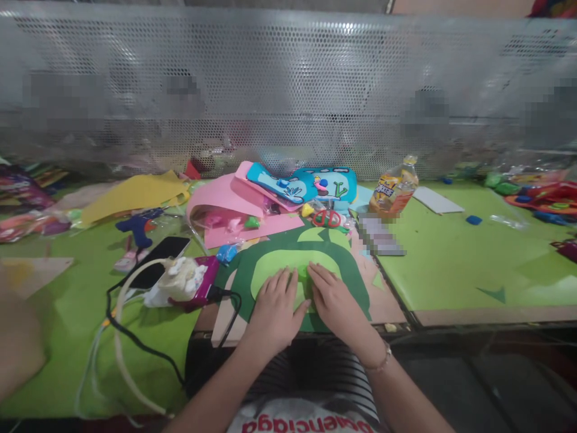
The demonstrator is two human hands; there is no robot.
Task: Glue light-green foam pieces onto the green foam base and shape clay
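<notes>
A dark green paper cutout (349,264) with a lighter green panel (265,261) lies in front of me. My left hand (277,307) rests flat on the panel, fingers stretched forward. Beside it, my right hand (332,296) lies flat too, its fingertips angled inward. Between the fingertips of both hands sits a small bright green piece (303,272), perhaps modelling clay, partly covered by fingers. Red-handled scissors (327,218) lie just beyond the cutout. A blue packet (226,254) is at its left edge.
A power strip (205,281) with cables and a dark phone (164,255) lie left, near a blue glue gun (135,227). Pink sheets (220,201), a blue decorated cutout (311,183) and a drink bottle (393,189) stand behind. Another person's arm (18,343) shows far left.
</notes>
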